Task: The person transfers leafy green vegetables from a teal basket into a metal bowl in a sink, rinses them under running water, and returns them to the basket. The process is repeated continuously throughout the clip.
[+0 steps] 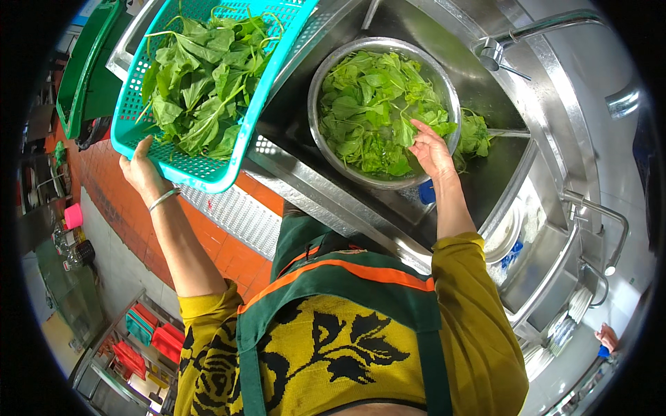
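My left hand [141,171] grips the near corner of a turquoise perforated plastic basket [182,178], thumb over the rim. Leafy greens with long stems [208,88] are heaped in this basket, which reaches past the sink's left edge. Inside the stainless steel sink [507,174] stands a round metal basin [359,178] of water, with bright green leaves [369,99] filling much of it. Over the basin's right side, my right hand [433,153] has its fingers apart at the leaves; whether they touch is unclear. More greens [473,136] lie in the sink, right of the basin.
A chrome faucet [491,54] juts over the sink's far side. White plates [503,234] sit in the neighbouring sink, beside another faucet [622,229]. Another person's hand [606,337] shows at lower right. At left are a green bin [93,67] and orange floor tiles [130,208].
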A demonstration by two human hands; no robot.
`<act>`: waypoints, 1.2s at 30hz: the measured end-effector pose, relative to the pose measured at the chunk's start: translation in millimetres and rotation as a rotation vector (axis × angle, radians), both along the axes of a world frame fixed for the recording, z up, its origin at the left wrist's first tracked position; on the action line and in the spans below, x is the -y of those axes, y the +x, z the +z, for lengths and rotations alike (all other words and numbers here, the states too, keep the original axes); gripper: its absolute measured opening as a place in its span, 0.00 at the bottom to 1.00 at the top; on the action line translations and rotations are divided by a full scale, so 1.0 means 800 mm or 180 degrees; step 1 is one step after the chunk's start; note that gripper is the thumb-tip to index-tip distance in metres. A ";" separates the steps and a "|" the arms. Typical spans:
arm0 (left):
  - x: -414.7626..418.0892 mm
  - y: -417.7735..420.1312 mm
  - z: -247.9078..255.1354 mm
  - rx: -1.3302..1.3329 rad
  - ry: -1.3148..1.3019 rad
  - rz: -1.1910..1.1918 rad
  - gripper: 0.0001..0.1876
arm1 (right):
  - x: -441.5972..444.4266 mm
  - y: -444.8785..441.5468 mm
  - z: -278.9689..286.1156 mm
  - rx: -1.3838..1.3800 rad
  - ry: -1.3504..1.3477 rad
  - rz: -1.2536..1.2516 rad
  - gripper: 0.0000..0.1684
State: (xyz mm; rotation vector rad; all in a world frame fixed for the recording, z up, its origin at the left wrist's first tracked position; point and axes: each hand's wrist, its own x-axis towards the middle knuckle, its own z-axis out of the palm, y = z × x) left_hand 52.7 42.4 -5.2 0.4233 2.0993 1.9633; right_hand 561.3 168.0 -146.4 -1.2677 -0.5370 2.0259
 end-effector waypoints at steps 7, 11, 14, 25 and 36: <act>0.001 -0.004 -0.003 0.0047 -0.0013 0.0046 0.17 | -0.004 -0.017 0.007 0.1079 0.0059 0.0022 0.30; 0.001 0.000 -0.001 0.0058 0.0057 0.0072 0.18 | -0.013 -0.024 -0.006 0.3920 0.2246 -0.0510 0.08; -0.003 0.003 -0.001 0.0096 0.0034 0.0007 0.18 | -0.005 -0.028 -0.058 0.6003 0.3658 0.1941 0.06; -0.001 0.003 -0.004 -0.0070 0.0204 -0.0119 0.18 | -0.042 -0.056 0.139 0.1635 0.1225 -0.0182 0.07; -0.006 0.003 -0.003 -0.0211 0.0329 -0.0115 0.14 | -0.092 -0.182 0.143 0.2933 0.3007 0.1392 0.19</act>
